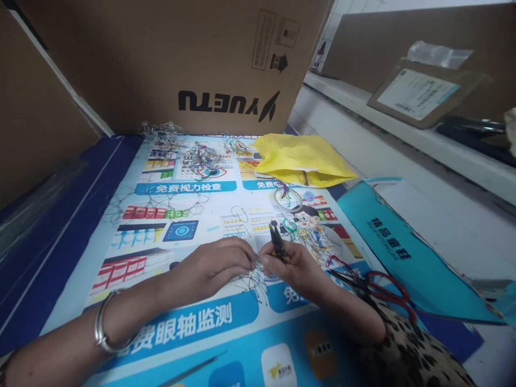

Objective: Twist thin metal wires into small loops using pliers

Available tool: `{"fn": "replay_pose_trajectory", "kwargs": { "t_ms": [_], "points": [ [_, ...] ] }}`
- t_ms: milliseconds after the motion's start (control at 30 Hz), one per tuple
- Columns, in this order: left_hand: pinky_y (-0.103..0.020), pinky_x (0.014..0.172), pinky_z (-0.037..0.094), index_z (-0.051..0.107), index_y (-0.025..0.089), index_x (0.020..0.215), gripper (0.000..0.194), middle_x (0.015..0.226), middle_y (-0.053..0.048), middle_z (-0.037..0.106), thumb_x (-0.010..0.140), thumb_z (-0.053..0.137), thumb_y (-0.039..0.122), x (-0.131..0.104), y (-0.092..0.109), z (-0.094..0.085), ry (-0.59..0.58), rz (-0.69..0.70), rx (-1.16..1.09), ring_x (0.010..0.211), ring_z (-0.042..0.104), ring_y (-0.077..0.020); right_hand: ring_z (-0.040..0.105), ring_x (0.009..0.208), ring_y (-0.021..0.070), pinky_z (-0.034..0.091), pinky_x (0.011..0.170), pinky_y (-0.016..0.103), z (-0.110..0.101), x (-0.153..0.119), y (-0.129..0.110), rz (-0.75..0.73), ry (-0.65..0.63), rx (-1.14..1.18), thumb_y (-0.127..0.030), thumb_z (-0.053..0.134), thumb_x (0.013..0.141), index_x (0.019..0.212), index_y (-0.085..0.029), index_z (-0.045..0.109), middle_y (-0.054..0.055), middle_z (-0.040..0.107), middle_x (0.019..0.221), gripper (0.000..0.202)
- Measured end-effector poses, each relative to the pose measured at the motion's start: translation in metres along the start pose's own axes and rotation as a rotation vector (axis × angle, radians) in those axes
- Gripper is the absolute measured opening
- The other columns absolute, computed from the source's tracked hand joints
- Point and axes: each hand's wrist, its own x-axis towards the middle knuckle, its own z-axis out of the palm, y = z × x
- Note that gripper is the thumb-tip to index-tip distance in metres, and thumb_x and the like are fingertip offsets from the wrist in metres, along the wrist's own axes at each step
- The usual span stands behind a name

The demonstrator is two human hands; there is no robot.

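Observation:
My left hand, a silver bangle at its wrist, is closed in a pinch near the middle of the printed sheet. Thin wires hang from under its fingertips, which meet those of the other hand. My right hand is wrapped around small pliers with dark jaws pointing up and away. Its thumb and forefinger also pinch at the wire; the exact hold is too small to make out. Red-handled scissors lie beside the right forearm.
Tangled wire pieces lie toward the back, near a yellow bag. A tape roll rests before the bag. A large cardboard box walls off the far side. A teal cardboard piece lies at right.

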Motion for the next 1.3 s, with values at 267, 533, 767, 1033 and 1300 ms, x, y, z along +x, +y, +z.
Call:
{"fn": "replay_pose_trajectory", "kwargs": {
  "t_ms": [267, 533, 767, 1033, 1300],
  "points": [
    [-0.023, 0.061, 0.051, 0.055, 0.014, 0.104, 0.031, 0.092, -0.009, 0.066, 0.08, 0.059, 0.033, 0.002, 0.008, 0.023, 0.273, -0.665, -0.694, 0.076, 0.065, -0.0161, 0.048, 0.055, 0.0104, 0.037, 0.054, 0.022, 0.01, 0.0, 0.003, -0.214, 0.344, -0.33, -0.025, 0.052, 0.077, 0.07, -0.017, 0.055, -0.002, 0.054, 0.059, 0.011],
    [-0.02, 0.056, 0.047, 0.064, 0.011, 0.088, 0.032, 0.078, -0.008, 0.067, 0.08, 0.058, 0.042, 0.003, 0.011, 0.026, 0.292, -0.74, -0.845, 0.066, 0.062, -0.0129, 0.052, 0.068, 0.0152, 0.039, 0.062, 0.025, 0.013, 0.001, 0.01, -0.611, 0.348, -0.68, -0.011, 0.048, 0.075, 0.073, -0.018, 0.058, 0.003, 0.058, 0.07, 0.012],
    [-0.022, 0.057, 0.047, 0.066, 0.013, 0.078, 0.025, 0.068, -0.003, 0.066, 0.078, 0.061, 0.038, 0.002, 0.003, 0.028, 0.327, -0.73, -0.727, 0.059, 0.058, -0.0109, 0.05, 0.074, 0.0178, 0.038, 0.068, 0.029, 0.013, 0.0, 0.01, -0.609, 0.265, -0.791, -0.011, 0.047, 0.075, 0.076, -0.018, 0.059, 0.006, 0.06, 0.075, 0.014],
    [-0.026, 0.075, 0.05, 0.067, 0.019, 0.079, 0.015, 0.081, 0.0, 0.071, 0.082, 0.057, 0.03, 0.001, 0.004, 0.017, 0.579, -0.552, -0.189, 0.079, 0.065, -0.0146, 0.049, 0.062, 0.0112, 0.037, 0.055, 0.023, 0.008, -0.013, -0.008, -0.113, 0.068, -0.134, -0.041, 0.037, 0.091, 0.081, -0.019, 0.05, 0.001, 0.055, 0.069, 0.027],
    [-0.021, 0.075, 0.052, 0.066, 0.021, 0.087, 0.011, 0.083, 0.003, 0.07, 0.084, 0.055, 0.022, -0.003, 0.005, 0.018, 0.67, -0.379, -0.004, 0.079, 0.066, -0.0108, 0.053, 0.061, 0.0112, 0.042, 0.058, 0.024, 0.011, -0.017, -0.008, -0.005, -0.162, 0.035, -0.051, 0.027, 0.092, 0.075, -0.017, 0.05, 0.001, 0.055, 0.066, 0.044]
  ]
}}
